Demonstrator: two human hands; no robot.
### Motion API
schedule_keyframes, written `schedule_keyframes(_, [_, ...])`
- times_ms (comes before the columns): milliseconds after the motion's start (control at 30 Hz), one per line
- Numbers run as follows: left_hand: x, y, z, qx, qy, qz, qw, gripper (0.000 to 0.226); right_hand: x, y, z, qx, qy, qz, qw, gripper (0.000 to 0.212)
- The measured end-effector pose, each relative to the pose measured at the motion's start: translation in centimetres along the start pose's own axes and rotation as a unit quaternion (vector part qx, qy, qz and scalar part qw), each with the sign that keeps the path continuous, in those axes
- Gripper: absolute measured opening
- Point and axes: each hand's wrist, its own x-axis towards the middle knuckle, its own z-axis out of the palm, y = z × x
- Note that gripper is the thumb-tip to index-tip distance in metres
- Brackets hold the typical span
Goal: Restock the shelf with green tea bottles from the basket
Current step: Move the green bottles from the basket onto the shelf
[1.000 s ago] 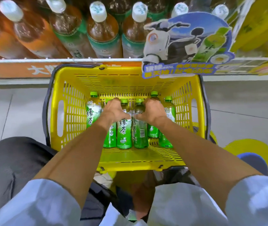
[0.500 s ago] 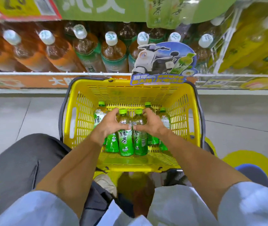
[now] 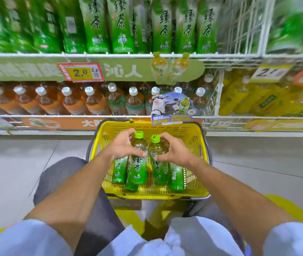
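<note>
Over the yellow basket: left bottle and right bottle of green tea, side by side, caps up.
Outer bottles: one at each flank, partly behind the hands.
Left grip: clamped round left bottle's neck.
Right grip: clamped round right bottle's neck.
Basket position: just before the lowest shelf.
Upper shelf: matching stocked green tea, blurred; brown tea bottles below.

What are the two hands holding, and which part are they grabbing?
Green tea bottles. The left hand grips the left bottle, the right hand the right bottle, each around its shoulder, near the top.
</note>
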Motion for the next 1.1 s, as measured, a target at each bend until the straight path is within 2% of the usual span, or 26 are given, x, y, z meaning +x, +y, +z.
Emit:
schedule_keyframes(100, [-1.9,3.3,-0.7,0.027,0.006,0.047,0.999,0.137,-1.6,-2.4,-2.9,-0.02,0.027,-0.043,0.998,0.068])
schedule_keyframes(233, [-4.1,7.0,-1.7,0.066,0.017,0.093,0.993,0.114,-3.3,-5.3,-6.2,-0.046,0.049,-0.08,0.994,0.073])
schedule_keyframes(367, [-6.3,11.5,-3.3,0.127,0.06,0.156,0.978,0.132,-4.4,-8.9,-9.8,-0.059,0.071,-0.114,0.989,0.078])
schedule_keyframes(400, [-6.6,12.6,-4.0,0.132,0.072,0.16,0.976,0.13,-4.5,-9.8,-10.8,-0.059,0.081,-0.119,0.988,0.076])
schedule_keyframes(533, [-8.3,18.4,-6.8,0.138,0.096,0.22,0.961,0.081,-4.6,-14.9,-15.4,-0.067,0.116,-0.161,0.978,0.07])
schedule_keyframes(567, [-8.4,19.9,-7.6,0.134,0.104,0.234,0.957,0.078,-4.5,-16.2,-16.6,-0.067,0.12,-0.171,0.976,0.071])
schedule_keyframes(733, [-9.7,27.8,-11.7,0.157,0.188,0.284,0.927,0.093,-3.8,-23.0,-22.3,-0.042,0.165,-0.222,0.96,0.077])
schedule_keyframes(867, [-9.6,32.7,-14.7,0.121,0.231,0.313,0.913,0.107,-2.5,-27.7,-25.5,-0.02,0.2,-0.253,0.946,0.065])
schedule_keyframes(967, [-8.8,35.1,-16.1,0.092,0.256,0.296,0.916,0.11,-0.7,-29.6,-27.0,-0.017,0.193,-0.247,0.95,0.059])
schedule_keyframes(1000, [-8.1,35.4,-16.2,0.082,0.255,0.29,0.919,0.111,0.1,-29.8,-27.0,-0.024,0.188,-0.237,0.953,0.066])
schedule_keyframes(1100, [-5.8,34.8,-16.0,0.062,0.251,0.248,0.934,0.105,2.6,-28.9,-26.9,-0.01,0.182,-0.197,0.963,0.106])
